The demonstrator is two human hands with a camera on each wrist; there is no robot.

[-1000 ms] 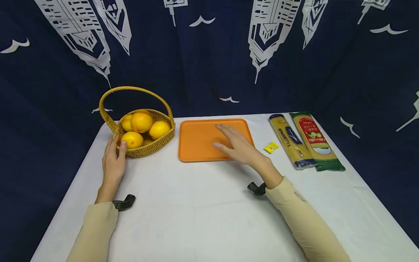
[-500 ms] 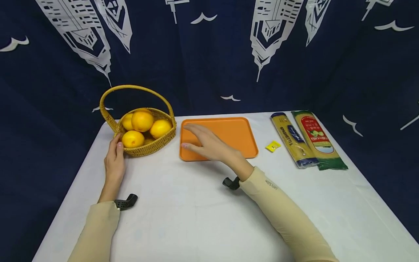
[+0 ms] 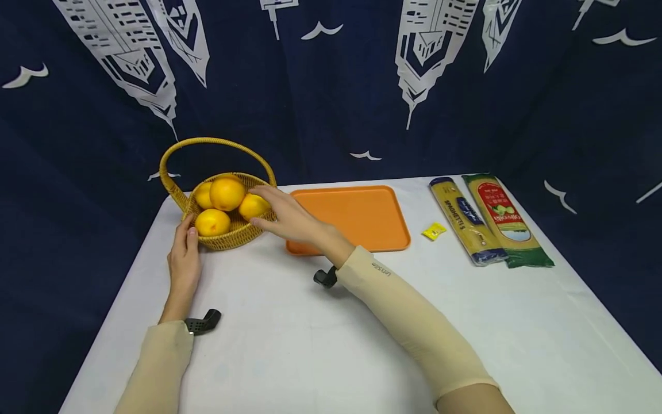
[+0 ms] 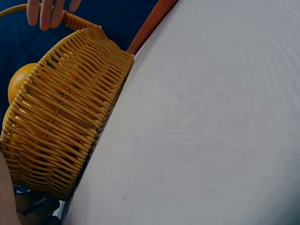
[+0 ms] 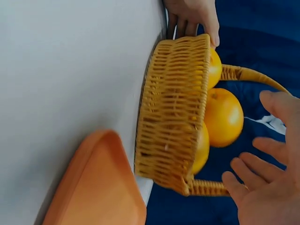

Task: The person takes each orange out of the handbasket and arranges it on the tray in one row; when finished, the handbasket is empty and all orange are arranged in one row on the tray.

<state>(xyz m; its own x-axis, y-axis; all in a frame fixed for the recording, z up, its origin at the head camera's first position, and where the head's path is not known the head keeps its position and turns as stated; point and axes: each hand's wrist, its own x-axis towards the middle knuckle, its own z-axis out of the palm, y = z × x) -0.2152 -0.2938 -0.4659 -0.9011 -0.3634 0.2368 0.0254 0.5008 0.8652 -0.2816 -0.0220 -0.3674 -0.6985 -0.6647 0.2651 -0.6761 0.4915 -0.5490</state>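
Observation:
A wicker basket (image 3: 235,237) with a tall handle stands at the back left and holds several yellow, lemon-like fruits. The topmost fruit (image 3: 227,192) looks rounder and more orange; another yellow fruit (image 3: 213,222) lies at the front. My left hand (image 3: 184,261) grips the basket's left side, thumb by the rim and fingers along the outer wall, partly hidden. Over the basket's right rim hovers my right hand (image 3: 289,215), fingers spread and holding nothing, close to the right-hand fruit (image 3: 252,206). In the right wrist view a gap shows between that hand (image 5: 269,173) and the fruits.
An orange tray (image 3: 357,215) lies right of the basket, partly under my right forearm. Farther right are a small yellow wrapped packet (image 3: 434,231), a spaghetti pack (image 3: 465,221) and a green-ended pasta pack (image 3: 509,221). A dark blue printed curtain (image 3: 320,92) hangs behind the white table (image 3: 289,345).
My right hand has moved left from above the tray to the basket's right rim. My left hand stays at the basket's left side, its fingers now closer around it.

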